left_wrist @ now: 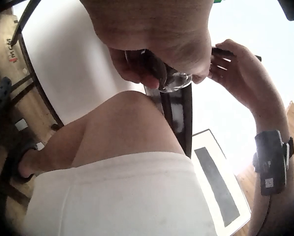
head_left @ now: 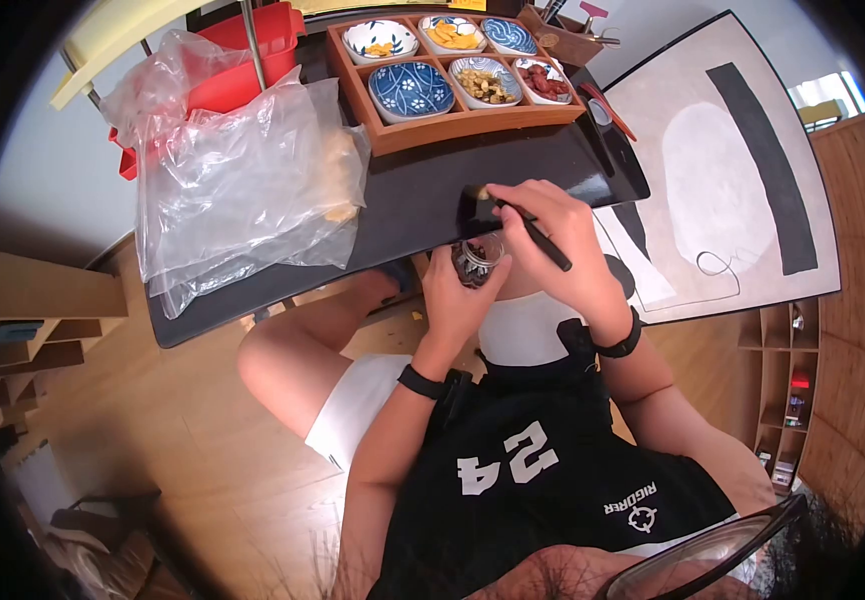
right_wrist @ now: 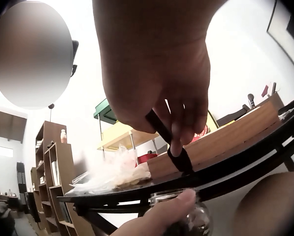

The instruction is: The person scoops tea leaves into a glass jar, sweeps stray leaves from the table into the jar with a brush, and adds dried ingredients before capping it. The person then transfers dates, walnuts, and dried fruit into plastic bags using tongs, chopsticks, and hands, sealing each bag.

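My left hand (head_left: 461, 305) grips a small clear glass jar (head_left: 477, 262) just off the near table edge; dark bits lie inside it. The jar (right_wrist: 188, 216) shows its open glass rim beside the thumb in the right wrist view. My right hand (head_left: 565, 235) pinches a black spoon (head_left: 550, 247) by its handle, its wide end over the table and beyond the jar. A small yellowish bit shows at that end in the head view. Seen from the right wrist, the spoon (right_wrist: 179, 161) points downward close over the table edge.
A wooden divided tray (head_left: 483, 130) at the back holds several patterned dishes, some with dried yellow, brown and red pieces. Clear plastic bags (head_left: 243, 180) cover the left of the black table (head_left: 423, 175). A red bin (head_left: 253, 45) stands behind them; a framed picture (head_left: 723, 180) leans at right.
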`<action>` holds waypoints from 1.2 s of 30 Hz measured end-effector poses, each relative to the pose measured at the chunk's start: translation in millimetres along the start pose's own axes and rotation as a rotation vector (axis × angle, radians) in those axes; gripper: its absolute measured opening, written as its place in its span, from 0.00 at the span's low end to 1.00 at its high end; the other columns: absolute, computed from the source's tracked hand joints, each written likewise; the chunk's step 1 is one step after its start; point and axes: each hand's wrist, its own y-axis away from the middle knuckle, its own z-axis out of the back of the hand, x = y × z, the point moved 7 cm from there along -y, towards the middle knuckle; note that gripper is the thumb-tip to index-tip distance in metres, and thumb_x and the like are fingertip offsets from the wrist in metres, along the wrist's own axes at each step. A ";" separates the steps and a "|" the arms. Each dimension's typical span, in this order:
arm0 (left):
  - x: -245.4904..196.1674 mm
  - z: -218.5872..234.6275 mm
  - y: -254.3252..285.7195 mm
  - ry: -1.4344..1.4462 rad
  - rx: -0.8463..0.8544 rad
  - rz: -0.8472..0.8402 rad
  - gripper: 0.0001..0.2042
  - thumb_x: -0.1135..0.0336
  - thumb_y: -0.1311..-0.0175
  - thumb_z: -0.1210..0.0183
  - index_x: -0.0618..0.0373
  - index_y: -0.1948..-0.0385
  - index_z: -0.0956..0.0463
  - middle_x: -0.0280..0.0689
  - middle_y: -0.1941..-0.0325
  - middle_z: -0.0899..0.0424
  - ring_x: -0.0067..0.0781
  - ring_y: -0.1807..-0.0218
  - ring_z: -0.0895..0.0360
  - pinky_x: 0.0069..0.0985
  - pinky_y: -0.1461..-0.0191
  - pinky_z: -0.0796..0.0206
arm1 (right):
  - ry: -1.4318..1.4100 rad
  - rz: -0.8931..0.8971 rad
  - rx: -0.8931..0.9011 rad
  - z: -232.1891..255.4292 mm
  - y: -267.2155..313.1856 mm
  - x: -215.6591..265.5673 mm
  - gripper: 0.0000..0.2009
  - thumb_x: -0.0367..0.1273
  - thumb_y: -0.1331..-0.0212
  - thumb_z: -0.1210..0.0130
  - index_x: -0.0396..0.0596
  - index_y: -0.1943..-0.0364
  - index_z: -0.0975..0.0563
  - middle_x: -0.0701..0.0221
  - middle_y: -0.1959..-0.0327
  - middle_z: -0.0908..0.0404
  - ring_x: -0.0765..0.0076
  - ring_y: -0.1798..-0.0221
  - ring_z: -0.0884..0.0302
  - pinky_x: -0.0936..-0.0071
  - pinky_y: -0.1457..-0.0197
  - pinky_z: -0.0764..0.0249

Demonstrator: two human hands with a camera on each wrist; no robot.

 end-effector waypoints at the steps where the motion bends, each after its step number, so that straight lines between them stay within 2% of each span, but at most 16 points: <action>1: -1.9 2.6 -0.6 0.024 -0.022 0.002 0.23 0.63 0.45 0.26 0.66 0.52 0.25 0.47 0.57 0.14 0.43 0.56 0.15 0.36 0.49 0.24 | -0.004 0.002 0.003 -3.4 0.1 2.1 0.12 0.23 0.41 0.43 0.32 0.54 0.19 0.56 0.69 0.20 0.50 0.64 0.22 0.61 0.60 0.26; 3: 3.6 8.3 -0.6 -0.033 -0.118 -0.062 0.24 0.64 0.45 0.27 0.66 0.51 0.26 0.48 0.57 0.14 0.46 0.55 0.15 0.37 0.49 0.24 | 0.027 0.121 0.049 -13.3 2.1 14.4 0.13 0.22 0.42 0.42 0.34 0.53 0.19 0.56 0.67 0.19 0.49 0.64 0.23 0.60 0.59 0.25; 5: 7.0 10.0 1.0 -0.078 -0.151 -0.076 0.25 0.66 0.47 0.28 0.66 0.49 0.26 0.49 0.56 0.14 0.48 0.55 0.15 0.38 0.48 0.24 | 0.015 0.134 0.061 -13.8 6.5 19.2 0.14 0.22 0.44 0.41 0.35 0.52 0.19 0.58 0.66 0.19 0.49 0.64 0.23 0.59 0.59 0.25; 7: 5.7 13.7 1.5 -0.006 -0.208 -0.113 0.25 0.65 0.48 0.26 0.65 0.50 0.26 0.48 0.56 0.14 0.46 0.55 0.15 0.37 0.48 0.24 | 0.068 0.154 0.109 -10.0 11.2 24.9 0.15 0.22 0.46 0.40 0.35 0.53 0.19 0.58 0.65 0.19 0.49 0.63 0.22 0.60 0.58 0.25; 9: 9.5 12.6 4.3 -0.022 -0.194 -0.115 0.25 0.66 0.49 0.26 0.65 0.51 0.26 0.47 0.56 0.14 0.45 0.55 0.15 0.36 0.48 0.24 | 0.090 0.132 0.153 -3.6 18.1 25.1 0.15 0.23 0.47 0.40 0.35 0.54 0.18 0.59 0.67 0.18 0.50 0.63 0.21 0.63 0.57 0.25; 11: 9.2 11.1 6.1 -0.040 -0.181 -0.116 0.25 0.66 0.49 0.26 0.65 0.51 0.26 0.46 0.56 0.14 0.43 0.55 0.15 0.36 0.48 0.24 | 0.067 0.181 0.125 1.6 24.9 28.0 0.14 0.23 0.47 0.40 0.35 0.55 0.17 0.59 0.67 0.18 0.51 0.64 0.21 0.64 0.56 0.26; 16: 13.4 5.6 9.4 -0.001 -0.182 -0.139 0.23 0.66 0.46 0.26 0.64 0.52 0.26 0.43 0.58 0.14 0.35 0.56 0.15 0.30 0.49 0.24 | 0.060 0.069 0.100 -2.3 14.2 21.2 0.14 0.21 0.48 0.41 0.34 0.56 0.17 0.58 0.67 0.18 0.51 0.65 0.21 0.63 0.58 0.26; 18: 4.1 8.5 8.4 0.035 -0.205 -0.096 0.23 0.66 0.46 0.26 0.64 0.52 0.26 0.42 0.58 0.14 0.34 0.56 0.15 0.30 0.49 0.24 | 0.006 0.187 0.039 -11.0 7.3 27.0 0.14 0.21 0.48 0.41 0.34 0.55 0.18 0.59 0.69 0.19 0.52 0.66 0.23 0.62 0.58 0.27; 19: 3.4 11.4 8.4 0.072 -0.234 -0.049 0.23 0.65 0.45 0.26 0.63 0.52 0.26 0.42 0.58 0.14 0.34 0.56 0.15 0.30 0.49 0.24 | 0.005 0.187 0.038 -12.2 7.5 26.8 0.14 0.21 0.48 0.41 0.34 0.55 0.18 0.59 0.69 0.19 0.52 0.66 0.23 0.62 0.58 0.27; 24: 6.2 24.9 5.7 0.006 -0.287 -0.146 0.26 0.68 0.48 0.26 0.64 0.48 0.27 0.45 0.54 0.15 0.39 0.56 0.14 0.32 0.50 0.23 | 0.095 0.188 0.125 -7.2 17.9 27.9 0.15 0.21 0.52 0.40 0.36 0.57 0.17 0.61 0.68 0.19 0.54 0.65 0.22 0.62 0.57 0.26; 27: 6.7 22.7 3.9 -0.003 -0.259 -0.180 0.28 0.69 0.49 0.26 0.65 0.46 0.28 0.46 0.53 0.15 0.41 0.56 0.15 0.33 0.49 0.23 | 0.018 0.206 0.125 2.3 27.8 29.2 0.15 0.21 0.54 0.41 0.37 0.58 0.16 0.62 0.69 0.19 0.55 0.66 0.23 0.63 0.59 0.28; 31: 8.1 16.3 5.5 0.006 -0.229 -0.159 0.25 0.69 0.49 0.25 0.64 0.51 0.26 0.43 0.56 0.14 0.39 0.57 0.15 0.32 0.49 0.23 | 0.072 0.131 0.010 8.7 20.9 9.9 0.14 0.20 0.51 0.43 0.36 0.58 0.17 0.62 0.71 0.19 0.55 0.70 0.25 0.65 0.61 0.31; 32: 10.1 14.3 6.5 -0.020 -0.208 -0.153 0.23 0.68 0.49 0.25 0.63 0.52 0.25 0.43 0.58 0.14 0.38 0.57 0.15 0.32 0.49 0.23 | 0.068 0.110 -0.027 9.8 17.0 3.6 0.13 0.21 0.46 0.44 0.36 0.56 0.17 0.62 0.70 0.18 0.56 0.69 0.24 0.65 0.60 0.30; 36: 11.2 10.2 6.8 0.010 -0.167 -0.142 0.21 0.67 0.48 0.25 0.62 0.55 0.25 0.42 0.59 0.14 0.38 0.58 0.14 0.32 0.50 0.23 | 0.145 0.036 -0.167 20.6 -3.0 -33.0 0.12 0.23 0.40 0.43 0.38 0.54 0.16 0.65 0.68 0.16 0.58 0.67 0.23 0.66 0.57 0.30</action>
